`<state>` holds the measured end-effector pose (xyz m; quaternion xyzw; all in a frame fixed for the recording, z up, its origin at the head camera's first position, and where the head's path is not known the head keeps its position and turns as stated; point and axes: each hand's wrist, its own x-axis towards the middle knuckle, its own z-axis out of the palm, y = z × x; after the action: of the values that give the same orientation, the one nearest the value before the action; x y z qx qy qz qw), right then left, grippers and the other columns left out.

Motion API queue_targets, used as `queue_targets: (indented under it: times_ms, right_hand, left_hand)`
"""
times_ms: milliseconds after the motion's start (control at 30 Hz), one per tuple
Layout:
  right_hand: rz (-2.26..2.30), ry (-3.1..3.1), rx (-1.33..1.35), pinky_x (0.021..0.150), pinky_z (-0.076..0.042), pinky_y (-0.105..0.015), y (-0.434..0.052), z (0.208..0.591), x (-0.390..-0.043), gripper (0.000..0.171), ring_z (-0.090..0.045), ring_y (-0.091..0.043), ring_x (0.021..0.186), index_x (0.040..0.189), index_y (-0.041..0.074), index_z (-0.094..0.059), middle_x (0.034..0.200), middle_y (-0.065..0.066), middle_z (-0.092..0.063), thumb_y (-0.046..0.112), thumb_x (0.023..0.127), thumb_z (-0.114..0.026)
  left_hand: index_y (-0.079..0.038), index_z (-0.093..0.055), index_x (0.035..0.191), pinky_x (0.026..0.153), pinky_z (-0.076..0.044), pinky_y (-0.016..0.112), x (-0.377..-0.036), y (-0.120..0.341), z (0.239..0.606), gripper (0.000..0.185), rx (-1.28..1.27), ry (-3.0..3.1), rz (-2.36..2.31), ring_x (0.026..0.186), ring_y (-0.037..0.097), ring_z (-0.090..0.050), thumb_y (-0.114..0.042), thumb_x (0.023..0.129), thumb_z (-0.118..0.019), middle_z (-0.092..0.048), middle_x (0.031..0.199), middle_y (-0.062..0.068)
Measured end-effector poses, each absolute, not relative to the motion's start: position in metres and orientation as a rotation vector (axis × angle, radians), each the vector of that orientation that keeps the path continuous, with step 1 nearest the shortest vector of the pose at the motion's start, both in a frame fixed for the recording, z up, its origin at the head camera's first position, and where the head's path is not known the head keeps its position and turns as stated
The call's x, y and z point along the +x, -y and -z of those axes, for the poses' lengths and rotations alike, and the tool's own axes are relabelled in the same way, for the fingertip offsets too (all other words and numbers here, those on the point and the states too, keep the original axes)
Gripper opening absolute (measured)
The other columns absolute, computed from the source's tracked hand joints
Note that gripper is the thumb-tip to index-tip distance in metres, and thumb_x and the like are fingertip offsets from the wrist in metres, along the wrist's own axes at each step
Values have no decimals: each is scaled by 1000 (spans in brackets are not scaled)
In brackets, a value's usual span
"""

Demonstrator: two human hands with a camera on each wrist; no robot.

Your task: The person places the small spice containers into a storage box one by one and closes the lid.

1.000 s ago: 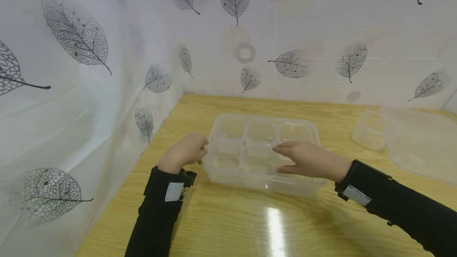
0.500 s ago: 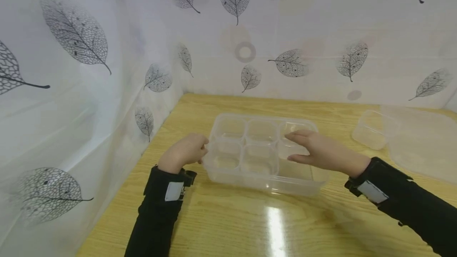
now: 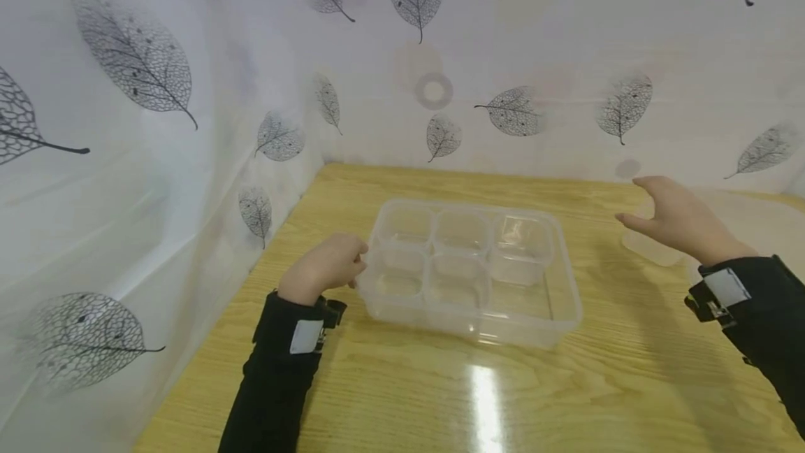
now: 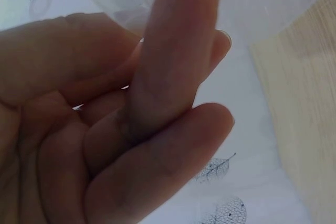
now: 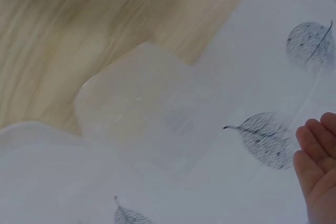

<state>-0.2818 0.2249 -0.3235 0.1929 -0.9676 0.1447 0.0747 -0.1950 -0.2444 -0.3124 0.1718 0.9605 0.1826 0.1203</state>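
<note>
A person in black sleeves works at a light wooden worktop [image 3: 402, 397] enclosed on the far side and the left by white sheeting printed with grey skeleton leaves. At the centre of the worktop sits a clear plastic tray [image 3: 468, 268] that holds small clear cups in two rows; the slot at the near right corner has none in it. The left hand [image 3: 327, 265] rests against the tray's left end with its fingers curled at the rim; in the left wrist view the fingers [image 4: 173, 66] fold in over the palm, and how firmly they grip the rim cannot be told. The right hand [image 3: 676, 224] is raised above the right side of the worktop, well apart from the tray, its fingers spread and relaxed and holding nothing. Just beneath and beyond it lies a small clear cup [image 3: 650, 243], partly hidden by the hand in the head view; the right wrist view shows this cup [image 5: 147, 111] as a blurred, rounded square standing on the wood next to a flat clear lid [image 3: 748, 264], which lies near the worktop's right edge. A bright streak of reflected light crosses the near part of the worktop.
</note>
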Motion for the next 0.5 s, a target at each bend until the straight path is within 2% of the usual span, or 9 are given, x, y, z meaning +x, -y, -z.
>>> queue_targets:
  times_ms: [267,500]
  right_hand:
    - [-461,2912,300,81,-22,-64,-275,347,-295,83,-28,-57,97,123,-26,-22,110,-45,-28,38,83,-56]
    - [-468,2996,232,77,-23,-66,-295,364,-301,94,-25,-60,97,125,-26,-13,113,-49,-22,45,81,-57]
  left_hand:
    - [-7,-45,64,49,-37,24,-196,244,313,24,497,-2803,-527,55,11,-54,-1,86,-47,-48,59,5]
    - [-6,-46,65,49,-37,24,-196,245,313,22,488,-2791,-538,56,12,-55,0,87,-47,-47,60,5]
